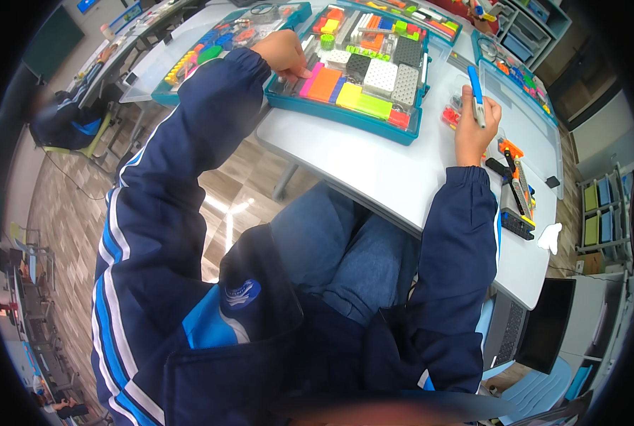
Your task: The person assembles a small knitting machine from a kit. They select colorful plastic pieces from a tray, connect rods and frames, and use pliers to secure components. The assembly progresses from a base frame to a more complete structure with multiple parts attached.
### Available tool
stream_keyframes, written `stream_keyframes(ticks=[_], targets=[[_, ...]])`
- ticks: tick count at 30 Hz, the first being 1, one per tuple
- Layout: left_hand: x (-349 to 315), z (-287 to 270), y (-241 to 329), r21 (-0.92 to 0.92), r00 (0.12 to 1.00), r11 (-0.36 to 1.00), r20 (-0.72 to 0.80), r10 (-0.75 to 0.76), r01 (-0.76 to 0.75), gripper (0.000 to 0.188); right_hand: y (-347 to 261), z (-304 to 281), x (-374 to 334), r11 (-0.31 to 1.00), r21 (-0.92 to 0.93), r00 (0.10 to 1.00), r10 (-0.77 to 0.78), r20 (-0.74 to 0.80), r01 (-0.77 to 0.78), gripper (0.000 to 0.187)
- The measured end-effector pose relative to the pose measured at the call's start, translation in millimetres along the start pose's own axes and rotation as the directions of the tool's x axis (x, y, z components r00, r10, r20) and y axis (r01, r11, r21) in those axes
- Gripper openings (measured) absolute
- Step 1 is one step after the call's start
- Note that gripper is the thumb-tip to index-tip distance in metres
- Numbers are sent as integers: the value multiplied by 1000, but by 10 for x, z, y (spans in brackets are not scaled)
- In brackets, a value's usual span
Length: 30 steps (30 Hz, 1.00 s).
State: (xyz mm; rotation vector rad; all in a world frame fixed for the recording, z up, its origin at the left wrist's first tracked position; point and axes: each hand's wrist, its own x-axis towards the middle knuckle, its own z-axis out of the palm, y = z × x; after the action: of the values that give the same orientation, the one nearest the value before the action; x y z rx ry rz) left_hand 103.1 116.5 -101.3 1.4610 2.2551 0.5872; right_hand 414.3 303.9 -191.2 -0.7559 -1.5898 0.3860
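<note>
My left hand (283, 55) reaches to the left side of a teal tray (342, 119) of building parts. Its fingers are bent together beside a pink block (312, 79), and what they grip, if anything, is hidden. An orange block (324, 84) and yellow and lime blocks lie in the same tray, with grey, black and white perforated blocks behind them. Over the table to the right, my right hand (476, 135) is closed around a pen (476, 89) with a blue upper part, held upright. Small red parts (450, 116) lie just left of that hand.
A built model (519, 188) of orange, grey and black parts stands at the white table's (381, 167) right side, near a crumpled white piece (550, 238). Another parts tray (168, 89) sits at the left. A laptop (507, 330) is at the lower right.
</note>
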Motion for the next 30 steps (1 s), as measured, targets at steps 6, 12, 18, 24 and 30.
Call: stream_keyframes(ticks=[6,12,18,24,30], targets=[[36,28,-80,94,997,993,-12,78,-77,26,-20,-1,-2,999,-25,1000,-26,-6,25,36],[84,38,-144,92,997,994,-43,63,-59,19,-35,-7,-1,999,-25,1000,-23,2,23,36],[100,22,-152,141,997,989,-63,54,-44,21,-65,-3,6,998,-47,999,-45,5,45,34],[-328,-109,366,133,895,926,-241,376,-353,21,-264,-6,19,973,-16,973,-230,-36,230,30],[-789,295,1179,-68,744,792,-399,536,-607,16,-928,-375,-190,954,153,966,-249,-71,258,20]])
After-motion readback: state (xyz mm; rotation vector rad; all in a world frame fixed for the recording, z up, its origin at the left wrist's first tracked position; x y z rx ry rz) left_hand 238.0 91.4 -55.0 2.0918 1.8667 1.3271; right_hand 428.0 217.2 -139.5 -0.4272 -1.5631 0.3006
